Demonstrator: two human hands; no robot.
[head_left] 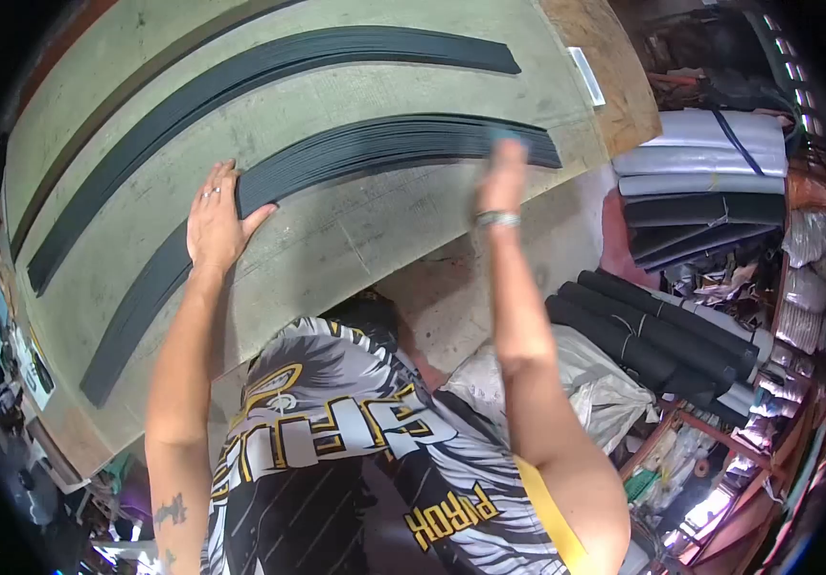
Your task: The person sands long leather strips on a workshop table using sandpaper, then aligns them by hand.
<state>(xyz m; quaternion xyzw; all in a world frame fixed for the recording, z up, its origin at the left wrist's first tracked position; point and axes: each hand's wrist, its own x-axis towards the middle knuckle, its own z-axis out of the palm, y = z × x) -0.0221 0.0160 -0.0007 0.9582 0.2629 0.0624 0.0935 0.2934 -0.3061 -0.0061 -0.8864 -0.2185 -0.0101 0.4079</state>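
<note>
A stack of long dark grey strips (375,146) lies curved across the table's near side, its layered edges showing. My left hand (214,220) rests flat over the stack's left part, thumb stretched to the right along the near edge and a ring on one finger. Beyond it, the strips' left tail (135,331) runs down toward the table's near left. My right hand (503,182), with a band at the wrist, is over the near edge of the stack close to its right end. Motion blurs its fingers, and a bluish patch shows at the tips; I cannot tell what it is.
A second stack of dark strips (269,72) curves behind the first on the worn table (413,216), with a thin brown strip (126,101) farther back. A small white rectangular piece (586,77) lies at the right. Rolled dark material (653,331) and silvery folded rolls (710,149) stand beyond the table.
</note>
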